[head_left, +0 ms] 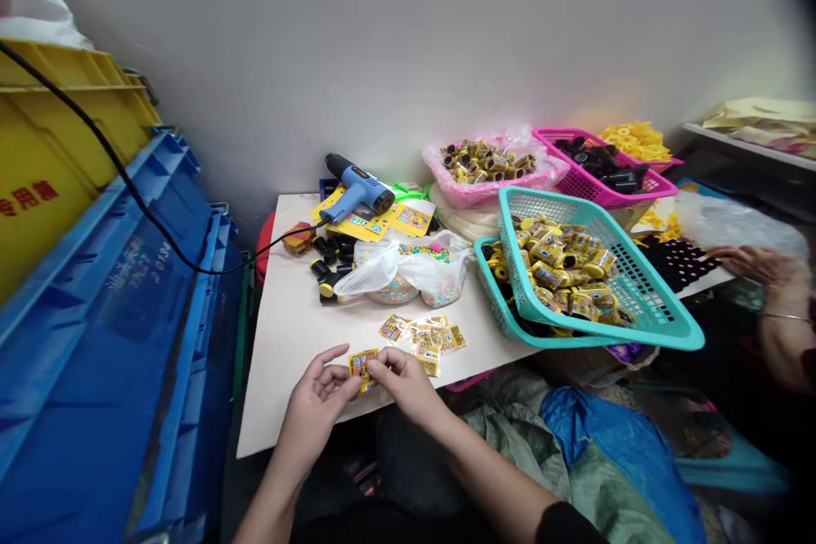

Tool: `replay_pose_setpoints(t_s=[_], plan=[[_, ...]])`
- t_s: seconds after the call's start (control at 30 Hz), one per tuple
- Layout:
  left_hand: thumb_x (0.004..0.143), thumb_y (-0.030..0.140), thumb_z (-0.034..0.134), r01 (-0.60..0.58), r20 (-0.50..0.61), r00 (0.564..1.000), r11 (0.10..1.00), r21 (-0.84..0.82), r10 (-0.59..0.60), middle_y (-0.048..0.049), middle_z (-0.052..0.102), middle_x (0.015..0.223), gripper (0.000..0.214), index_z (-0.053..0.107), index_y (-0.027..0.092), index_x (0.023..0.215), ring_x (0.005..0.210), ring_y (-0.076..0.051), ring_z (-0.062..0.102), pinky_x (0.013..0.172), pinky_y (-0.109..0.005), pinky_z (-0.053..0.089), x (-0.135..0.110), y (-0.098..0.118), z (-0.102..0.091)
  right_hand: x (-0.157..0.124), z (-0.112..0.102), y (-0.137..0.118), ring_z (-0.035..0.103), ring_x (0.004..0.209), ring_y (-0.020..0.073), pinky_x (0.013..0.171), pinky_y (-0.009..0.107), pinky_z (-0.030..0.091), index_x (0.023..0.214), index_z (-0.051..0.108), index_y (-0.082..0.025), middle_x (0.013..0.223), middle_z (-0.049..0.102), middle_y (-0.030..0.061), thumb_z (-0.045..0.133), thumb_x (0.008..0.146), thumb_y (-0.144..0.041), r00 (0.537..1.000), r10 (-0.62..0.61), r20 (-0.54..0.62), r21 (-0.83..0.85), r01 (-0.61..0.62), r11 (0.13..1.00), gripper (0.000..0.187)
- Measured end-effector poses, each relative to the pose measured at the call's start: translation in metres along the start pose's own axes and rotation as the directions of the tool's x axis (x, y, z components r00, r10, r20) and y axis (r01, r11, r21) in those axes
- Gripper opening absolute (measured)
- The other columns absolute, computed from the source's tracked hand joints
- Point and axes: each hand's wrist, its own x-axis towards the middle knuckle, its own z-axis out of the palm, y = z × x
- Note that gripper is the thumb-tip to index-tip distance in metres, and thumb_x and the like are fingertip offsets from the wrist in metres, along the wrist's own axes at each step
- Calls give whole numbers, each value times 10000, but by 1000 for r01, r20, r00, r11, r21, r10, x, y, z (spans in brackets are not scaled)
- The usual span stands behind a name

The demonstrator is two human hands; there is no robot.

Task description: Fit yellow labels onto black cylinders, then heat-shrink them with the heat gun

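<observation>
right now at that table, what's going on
A person's right hand pinches a small yellow printed piece, with the left hand at its edge. More printed pieces lie just beyond on the white table. A blue heat gun rests farther back, unheld. At the far right is another person's hand.

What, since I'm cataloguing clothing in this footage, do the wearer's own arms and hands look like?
Both the left hand and right hand are ungloved, with no watch or bracelet visible. The forearms are bare; a black sleeve shows near the right elbow. No sleeve shows on the left.
</observation>
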Motion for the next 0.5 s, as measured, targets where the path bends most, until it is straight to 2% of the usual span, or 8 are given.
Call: replay_pose_setpoints(t_s=[0.07,0.13,0.2,0.27,0.37,0.5], plan=[[669,422,744,6,52,999,999,36,-8,45,618,638,665,510,149,1228,653,-153,627,672,-276,508,-1,-2,-5,2,0,-5,504,778,122,741,266,408,1017,596,-195,906,601,20,586,825,-534,1000,-22,12,-19,22,1000,389],[695,401,722,16,124,992,993,113,-30,55,612,636,735,443,159,1330,651,-150,619,676,-276,504,-2,-2,-14,5,-2,-12,526,819,129,776,272,410,1183,587,-233,971,621,18,675,767,-402,996,-37,87,-52,42,998,458],[714,388,709,27,195,979,980,196,-67,54,625,658,781,392,178,1395,660,-150,620,689,-281,507,-1,-3,-27,9,-3,-18,537,809,135,779,271,408,1120,660,-252,878,627,-4,741,675,-292,983,-36,181,-84,52,995,454],[722,399,705,32,228,970,972,233,-87,50,630,673,778,394,186,1403,661,-151,619,689,-284,514,1,-4,-39,14,0,-22,541,776,136,756,264,409,944,728,-239,768,611,-15,761,625,-250,969,-19,247,-94,44,995,321],[701,432,726,12,160,986,984,176,-41,35,639,714,758,435,177,1353,697,-161,636,691,-286,522,4,-8,-48,20,14,-17,540,713,124,707,258,421,848,717,-203,731,617,-10,727,687,-347,970,17,244,-41,-7,999,216],[610,445,789,2,-30,1000,1000,19,-1,26,664,717,777,467,170,1261,758,-180,673,758,-303,538,6,-12,-46,27,36,-1,551,700,116,710,268,457,963,608,-185,799,611,0,656,755,-521,989,46,139,59,-54,997,398]])
